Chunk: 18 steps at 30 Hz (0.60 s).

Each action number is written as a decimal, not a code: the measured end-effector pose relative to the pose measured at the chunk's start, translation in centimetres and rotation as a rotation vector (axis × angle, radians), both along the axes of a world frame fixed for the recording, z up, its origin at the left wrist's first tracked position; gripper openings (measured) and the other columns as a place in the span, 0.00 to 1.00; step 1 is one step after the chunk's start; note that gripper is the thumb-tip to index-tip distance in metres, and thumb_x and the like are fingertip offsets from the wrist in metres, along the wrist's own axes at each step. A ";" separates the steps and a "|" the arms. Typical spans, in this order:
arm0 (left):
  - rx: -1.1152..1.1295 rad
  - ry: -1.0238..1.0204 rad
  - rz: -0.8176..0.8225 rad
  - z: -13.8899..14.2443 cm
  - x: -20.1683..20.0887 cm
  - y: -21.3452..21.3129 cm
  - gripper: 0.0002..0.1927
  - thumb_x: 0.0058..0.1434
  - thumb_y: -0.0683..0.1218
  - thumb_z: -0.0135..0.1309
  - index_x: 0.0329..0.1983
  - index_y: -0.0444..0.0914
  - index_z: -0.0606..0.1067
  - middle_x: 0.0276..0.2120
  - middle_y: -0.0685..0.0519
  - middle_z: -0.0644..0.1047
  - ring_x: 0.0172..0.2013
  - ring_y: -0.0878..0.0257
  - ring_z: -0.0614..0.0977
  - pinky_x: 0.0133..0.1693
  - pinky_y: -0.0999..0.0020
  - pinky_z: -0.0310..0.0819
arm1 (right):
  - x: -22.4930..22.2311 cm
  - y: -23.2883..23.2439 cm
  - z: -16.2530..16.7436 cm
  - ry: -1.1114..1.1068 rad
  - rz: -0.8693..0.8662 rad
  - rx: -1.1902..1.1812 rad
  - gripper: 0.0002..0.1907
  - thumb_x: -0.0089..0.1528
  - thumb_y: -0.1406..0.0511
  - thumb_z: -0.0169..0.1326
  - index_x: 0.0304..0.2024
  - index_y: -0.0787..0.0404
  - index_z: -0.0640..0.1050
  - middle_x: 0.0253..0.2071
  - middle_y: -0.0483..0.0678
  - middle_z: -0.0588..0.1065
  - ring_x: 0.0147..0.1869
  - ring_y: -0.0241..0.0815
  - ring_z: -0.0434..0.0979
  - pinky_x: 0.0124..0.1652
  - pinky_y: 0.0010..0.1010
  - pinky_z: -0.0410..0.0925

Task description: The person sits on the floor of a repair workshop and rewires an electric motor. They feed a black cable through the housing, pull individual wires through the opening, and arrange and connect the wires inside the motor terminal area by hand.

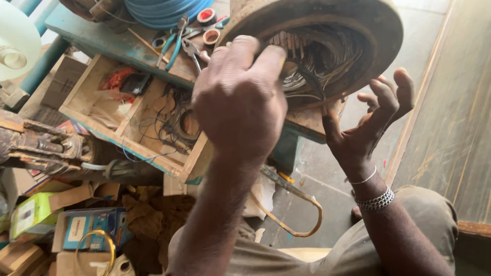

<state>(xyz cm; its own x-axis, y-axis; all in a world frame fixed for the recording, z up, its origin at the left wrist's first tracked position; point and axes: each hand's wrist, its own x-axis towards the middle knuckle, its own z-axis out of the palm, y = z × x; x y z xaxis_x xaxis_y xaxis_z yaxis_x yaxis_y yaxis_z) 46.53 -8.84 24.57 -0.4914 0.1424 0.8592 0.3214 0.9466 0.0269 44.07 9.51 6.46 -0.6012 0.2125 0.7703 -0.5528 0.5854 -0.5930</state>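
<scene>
The left hand (238,97) grips the wires (308,59) inside the motor casing (361,19) at the bench (106,42) edge; the right hand (373,122), fingers spread, touches its rim.

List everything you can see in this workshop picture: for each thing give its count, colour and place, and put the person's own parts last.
motor stator: one, rusty brown with dark copper windings, top centre on the bench edge
pliers: at least two, one pair with blue-green handles, on the bench behind the stator
tape rolls: two or three, red and brown, near the pliers
blue cable coil: one, blue, top of frame
wooden drawer: one, bare wood, open on the left, holding wires and scraps
cardboard boxes: several, blue, green and brown, lower left
bracelets: two, silver, on the right wrist
left hand: gripping the stator rim
right hand: open, fingers spread, under the stator
</scene>
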 end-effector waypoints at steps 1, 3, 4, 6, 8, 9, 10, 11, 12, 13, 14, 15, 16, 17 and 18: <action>0.024 0.037 -0.038 0.3 -0.3 0.4 0.07 0.61 0.40 0.63 0.42 0.43 0.82 0.37 0.56 0.78 0.40 0.59 0.80 0.36 0.64 0.73 | -0.2 0.0 0.2 -0.004 0.031 -0.027 0.39 0.69 0.59 0.71 0.69 0.55 0.58 0.74 0.52 0.49 0.77 0.45 0.56 0.56 0.33 0.68; 0.040 0.063 -0.041 0.8 -0.7 1.2 0.07 0.61 0.40 0.61 0.41 0.45 0.82 0.37 0.58 0.77 0.41 0.60 0.80 0.39 0.64 0.74 | -0.5 0.2 0.6 -0.013 0.104 -0.070 0.44 0.67 0.59 0.73 0.70 0.55 0.54 0.73 0.52 0.51 0.75 0.44 0.59 0.56 0.33 0.68; 0.040 0.071 -0.052 1.0 -0.8 1.5 0.06 0.61 0.41 0.61 0.40 0.45 0.81 0.37 0.58 0.77 0.41 0.61 0.80 0.40 0.64 0.74 | -0.6 0.2 0.8 -0.011 0.124 -0.075 0.45 0.67 0.58 0.74 0.69 0.55 0.54 0.72 0.52 0.52 0.73 0.43 0.60 0.56 0.33 0.68; 0.031 0.087 -0.086 1.2 -1.0 2.1 0.04 0.61 0.42 0.60 0.37 0.45 0.80 0.36 0.59 0.77 0.41 0.61 0.79 0.40 0.62 0.74 | -0.7 0.1 1.3 0.006 0.140 -0.074 0.43 0.66 0.58 0.73 0.68 0.54 0.54 0.71 0.51 0.53 0.72 0.42 0.61 0.57 0.32 0.69; 0.024 0.110 -0.123 1.2 -1.0 2.4 0.03 0.61 0.43 0.59 0.37 0.45 0.80 0.38 0.59 0.78 0.42 0.61 0.79 0.41 0.61 0.74 | -0.4 -0.1 1.9 0.059 0.053 0.031 0.39 0.65 0.60 0.73 0.65 0.56 0.57 0.70 0.52 0.54 0.72 0.46 0.58 0.60 0.38 0.67; 0.024 0.122 -0.136 1.2 -1.0 2.4 0.05 0.61 0.44 0.59 0.40 0.44 0.80 0.40 0.59 0.78 0.44 0.61 0.79 0.41 0.61 0.74 | 0.2 -0.2 2.2 0.097 -0.030 0.128 0.38 0.64 0.61 0.73 0.64 0.57 0.60 0.70 0.53 0.54 0.73 0.50 0.55 0.63 0.44 0.64; 0.022 0.134 -0.150 1.2 -0.9 2.5 0.07 0.60 0.45 0.59 0.42 0.44 0.80 0.42 0.59 0.78 0.45 0.61 0.79 0.42 0.62 0.74 | 0.6 -0.3 2.5 0.135 -0.113 0.224 0.36 0.63 0.63 0.73 0.62 0.58 0.62 0.69 0.53 0.54 0.74 0.54 0.52 0.66 0.50 0.62; 0.026 0.118 -0.146 1.3 -0.8 2.6 0.07 0.61 0.45 0.59 0.42 0.44 0.80 0.42 0.59 0.77 0.45 0.61 0.79 0.41 0.62 0.74 | 0.8 -0.6 2.9 0.137 -0.129 0.226 0.33 0.63 0.63 0.73 0.61 0.58 0.65 0.66 0.53 0.56 0.71 0.52 0.56 0.62 0.46 0.64; 0.031 0.102 -0.144 1.5 -0.7 2.6 0.07 0.61 0.46 0.60 0.43 0.45 0.80 0.41 0.59 0.77 0.45 0.61 0.79 0.41 0.62 0.74 | 0.9 -0.7 3.4 0.138 -0.146 0.229 0.31 0.62 0.64 0.73 0.60 0.59 0.68 0.63 0.53 0.58 0.67 0.50 0.60 0.58 0.42 0.67; 0.036 0.086 -0.141 1.8 -0.5 2.7 0.07 0.61 0.46 0.60 0.43 0.45 0.79 0.41 0.59 0.77 0.45 0.61 0.79 0.41 0.61 0.74 | 0.9 -0.9 3.8 0.139 -0.162 0.233 0.29 0.62 0.64 0.73 0.58 0.59 0.70 0.60 0.53 0.60 0.63 0.48 0.64 0.54 0.38 0.69; 0.064 0.038 -0.152 2.1 -0.1 2.8 0.07 0.62 0.44 0.60 0.43 0.45 0.80 0.41 0.59 0.77 0.45 0.61 0.79 0.42 0.62 0.74 | 0.9 -1.0 4.4 0.075 -0.097 0.168 0.27 0.62 0.65 0.71 0.58 0.61 0.71 0.56 0.54 0.66 0.56 0.46 0.68 0.49 0.36 0.70; 0.090 -0.009 -0.163 2.5 0.4 3.0 0.07 0.63 0.43 0.60 0.44 0.44 0.80 0.41 0.59 0.77 0.44 0.61 0.79 0.42 0.62 0.74 | 0.9 -1.0 4.9 0.010 -0.027 0.103 0.24 0.62 0.67 0.68 0.57 0.63 0.72 0.53 0.54 0.71 0.50 0.44 0.72 0.43 0.33 0.71; 0.140 -0.066 -0.203 2.9 1.0 3.0 0.07 0.64 0.41 0.59 0.44 0.44 0.80 0.41 0.58 0.77 0.44 0.61 0.79 0.42 0.63 0.75 | 0.9 -1.1 5.4 -0.056 0.047 0.037 0.22 0.62 0.69 0.66 0.56 0.66 0.73 0.50 0.55 0.76 0.43 0.42 0.76 0.38 0.31 0.71; 0.192 -0.122 -0.241 3.3 1.6 2.9 0.07 0.64 0.40 0.58 0.44 0.43 0.80 0.40 0.58 0.77 0.43 0.60 0.79 0.43 0.63 0.75 | 1.2 -1.1 5.9 -0.041 0.091 0.077 0.26 0.63 0.69 0.67 0.60 0.66 0.71 0.51 0.54 0.76 0.46 0.43 0.78 0.41 0.31 0.72; 0.269 -0.185 -0.311 3.5 2.3 2.7 0.08 0.64 0.38 0.57 0.45 0.42 0.79 0.40 0.57 0.77 0.42 0.58 0.79 0.43 0.63 0.76 | 1.5 -1.1 6.3 -0.027 0.135 0.117 0.30 0.64 0.69 0.67 0.64 0.67 0.69 0.52 0.54 0.77 0.50 0.44 0.80 0.44 0.32 0.73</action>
<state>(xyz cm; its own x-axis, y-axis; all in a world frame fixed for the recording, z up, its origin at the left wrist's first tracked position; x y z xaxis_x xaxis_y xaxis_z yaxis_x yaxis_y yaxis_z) 48.79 -6.13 28.10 -0.6095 0.0915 0.7875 0.5560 0.7574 0.3423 45.60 8.44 12.76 -0.6393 0.0383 0.7680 -0.6159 0.5725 -0.5412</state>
